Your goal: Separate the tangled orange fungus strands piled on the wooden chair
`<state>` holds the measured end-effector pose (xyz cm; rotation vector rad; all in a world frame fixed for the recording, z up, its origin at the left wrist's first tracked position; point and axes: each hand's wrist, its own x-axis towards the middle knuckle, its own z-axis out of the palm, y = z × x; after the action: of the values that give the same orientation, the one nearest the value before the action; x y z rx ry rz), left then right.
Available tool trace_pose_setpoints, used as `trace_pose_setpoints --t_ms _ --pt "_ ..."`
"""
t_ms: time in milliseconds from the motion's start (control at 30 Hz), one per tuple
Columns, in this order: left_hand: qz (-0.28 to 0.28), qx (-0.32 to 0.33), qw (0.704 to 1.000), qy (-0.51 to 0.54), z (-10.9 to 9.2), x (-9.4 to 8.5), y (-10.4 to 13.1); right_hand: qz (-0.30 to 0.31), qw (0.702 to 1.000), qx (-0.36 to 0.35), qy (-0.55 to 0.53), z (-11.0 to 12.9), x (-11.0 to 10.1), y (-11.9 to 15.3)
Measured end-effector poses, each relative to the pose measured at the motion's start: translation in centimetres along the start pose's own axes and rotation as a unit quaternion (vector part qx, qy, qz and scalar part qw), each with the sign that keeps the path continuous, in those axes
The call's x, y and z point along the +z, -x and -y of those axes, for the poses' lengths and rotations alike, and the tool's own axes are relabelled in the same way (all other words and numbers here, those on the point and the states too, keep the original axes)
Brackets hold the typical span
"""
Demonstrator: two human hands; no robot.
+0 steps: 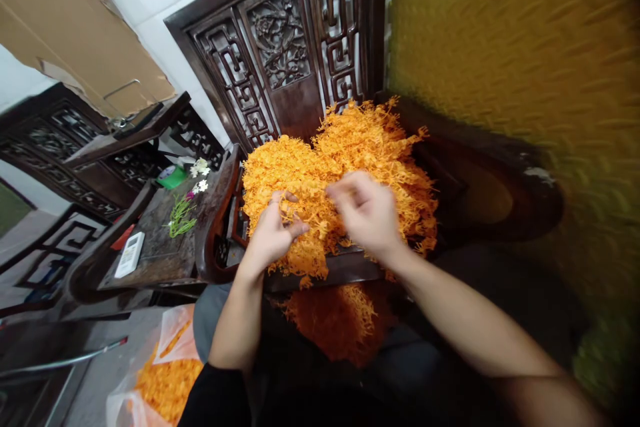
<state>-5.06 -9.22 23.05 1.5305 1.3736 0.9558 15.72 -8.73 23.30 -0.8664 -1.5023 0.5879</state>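
Where the orange sprigs [285, 164] lie: heaped on the carved wooden chair [300, 107].
Left hand [273, 230]: my thumb and fingers apart above them.
Right hand [371, 212]: curled, blurred; I can't tell whether it grips.
Tangle: light pinches should spare fine branches.

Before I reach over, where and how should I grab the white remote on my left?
I'd grip the remote by its long edges at the middle, from above, with your left hand, the nearer one: it's long, narrow and lies flat on the wooden surface.
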Motion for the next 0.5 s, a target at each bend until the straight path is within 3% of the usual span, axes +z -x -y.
trace_pose_setpoints --t_ms 67,100,200,300,400,500 --pt "-0.031 -0.001 0.999 0.012 0.3 -0.5 -0.4 -0.106 0.992 0.032 -0.062 0.1 -1.5 -0.7" --pt "-0.044 0.004 0.999 0.027 0.3 -0.6 -0.6 -0.103 0.990 0.050 -0.088 0.1 -2.1 -1.0" --pt "-0.062 0.033 0.995 0.069 -0.2 -0.7 -0.9 0.018 0.983 0.109 -0.145 -0.5 -2.3 -1.2" --pt "-0.073 0.054 0.993 0.070 -0.7 0.1 -0.8 0.086 0.972 0.156 -0.156 -1.6 -0.2 -0.3" --pt "-0.080 0.061 0.994 0.048 -0.7 0.9 -0.4 0.120 0.979 0.151 -0.065 -2.3 2.1 0.4" --pt "-0.093 0.074 0.992 0.031 -0.3 0.8 -0.3 0.154 0.981 0.100 0.058 -2.7 2.3 0.3"
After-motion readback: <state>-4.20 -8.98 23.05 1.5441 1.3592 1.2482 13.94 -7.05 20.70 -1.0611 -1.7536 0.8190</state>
